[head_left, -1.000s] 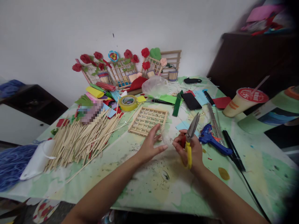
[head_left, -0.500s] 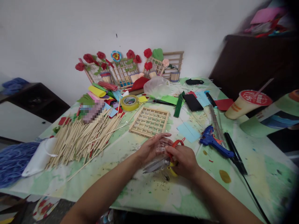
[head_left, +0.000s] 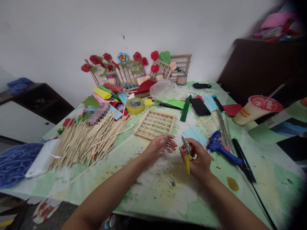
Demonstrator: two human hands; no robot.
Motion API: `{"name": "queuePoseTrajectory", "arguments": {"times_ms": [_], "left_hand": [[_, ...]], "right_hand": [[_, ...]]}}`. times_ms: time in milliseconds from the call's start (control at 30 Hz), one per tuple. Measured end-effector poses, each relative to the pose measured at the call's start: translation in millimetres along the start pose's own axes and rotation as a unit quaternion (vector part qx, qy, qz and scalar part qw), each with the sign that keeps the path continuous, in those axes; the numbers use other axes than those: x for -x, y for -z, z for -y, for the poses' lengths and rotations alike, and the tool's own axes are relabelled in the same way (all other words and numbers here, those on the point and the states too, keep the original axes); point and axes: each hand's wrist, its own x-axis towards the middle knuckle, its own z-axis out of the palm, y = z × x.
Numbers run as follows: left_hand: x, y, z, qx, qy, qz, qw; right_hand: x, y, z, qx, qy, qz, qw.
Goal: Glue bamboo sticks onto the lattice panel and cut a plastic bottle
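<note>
My right hand (head_left: 199, 158) is closed around a pair of scissors (head_left: 186, 147) with yellow and red handles. The blades point up and towards the left. My left hand (head_left: 161, 146), fingers curled, holds a shiny piece of clear plastic (head_left: 165, 150); its exact kind is hard to make out. Just beyond this hand lies a wooden stick lattice (head_left: 155, 124) on the table. A small gap separates the two hands. Below them, a small clear oval piece (head_left: 171, 182) rests on the tablecloth.
Many loose wooden sticks (head_left: 88, 140) are heaped at left, beside blue yarn (head_left: 16, 163). A tape roll (head_left: 135, 106) lies behind. At right are a blue glue gun (head_left: 223, 148), a phone (head_left: 200, 106) and a drink cup (head_left: 254, 110). Lattices with paper flowers (head_left: 129, 73) lean on the wall.
My right hand has moved right, away from my left, and turned the scissors so the blades point upward instead of left. My left hand stays nearly in place with the clear piece.
</note>
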Motion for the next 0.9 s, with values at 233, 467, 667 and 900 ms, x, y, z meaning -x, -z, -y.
{"name": "queuePoseTrajectory", "arguments": {"times_ms": [233,467,667,900], "left_hand": [[-2.2,1.4,-4.4,0.088,0.081,-0.005,0.993],[-4.3,6.8,-8.1,0.131,0.117,0.025,0.984],[-7.8,12.0,3.9,0.098,0.070,0.008,0.993],[-9.7,14.5,13.5,0.066,0.037,-0.006,0.997]], "right_hand": [[-9.7,1.2,-2.6,-0.062,-0.168,-0.015,0.984],[-11.9,-1.8,-5.5,-0.128,-0.216,0.005,0.968],[-11.0,-8.1,-7.8,-0.139,-0.237,0.025,0.961],[-20.0,-4.5,-14.7,0.021,-0.219,0.037,0.975]]}}
